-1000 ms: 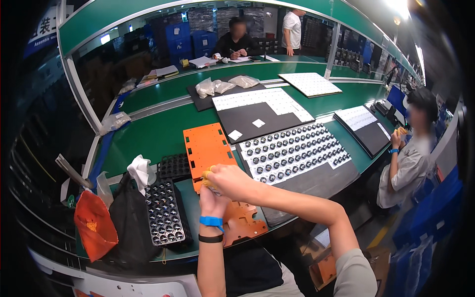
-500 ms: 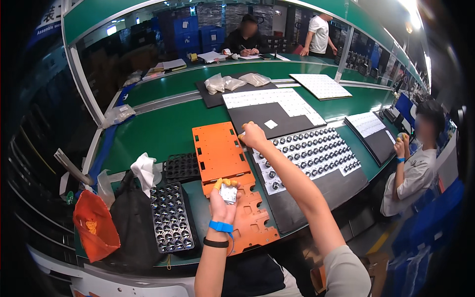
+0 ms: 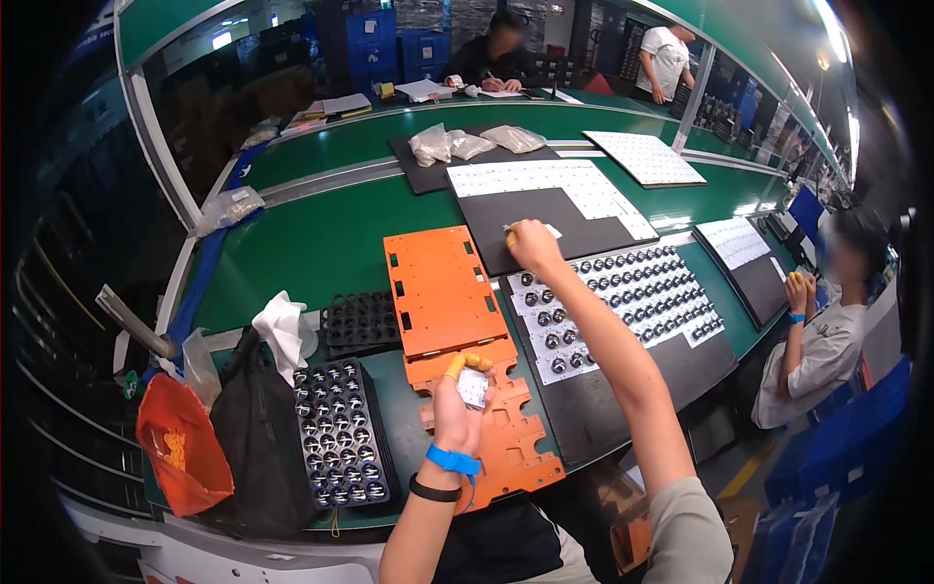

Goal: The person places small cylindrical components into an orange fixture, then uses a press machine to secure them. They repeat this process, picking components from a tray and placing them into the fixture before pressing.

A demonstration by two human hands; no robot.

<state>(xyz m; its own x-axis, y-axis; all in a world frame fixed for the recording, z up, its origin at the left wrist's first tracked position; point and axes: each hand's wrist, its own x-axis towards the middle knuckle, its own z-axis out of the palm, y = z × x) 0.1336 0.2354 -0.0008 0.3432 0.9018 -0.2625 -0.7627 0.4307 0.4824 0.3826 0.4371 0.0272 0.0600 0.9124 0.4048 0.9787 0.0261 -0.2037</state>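
My left hand (image 3: 459,404), with yellow finger cots, is curled around small white square plates (image 3: 473,388) above the lower part of the orange fixture (image 3: 443,292). My right hand (image 3: 535,245) reaches over the black board (image 3: 491,209) behind the fixture. Its fingers are pinched together. What they hold, if anything, is too small to make out. A white square (image 3: 555,231) shows just beside that hand on the board. To the right lies a white panel (image 3: 595,268) bearing rows of round, dark, shiny parts.
A black tray (image 3: 342,433) of round shiny parts stands left of the fixture, an empty-looking black tray (image 3: 360,324) behind it. Far left is an orange bag (image 3: 185,448). Plastic bags (image 3: 467,146) lie at the back. A co-worker (image 3: 827,331) sits at right.
My right hand has moved right and away from the orange fixture's edge, onto the black board by the white square. My left hand still holds the plates. The whole view has shifted slightly.
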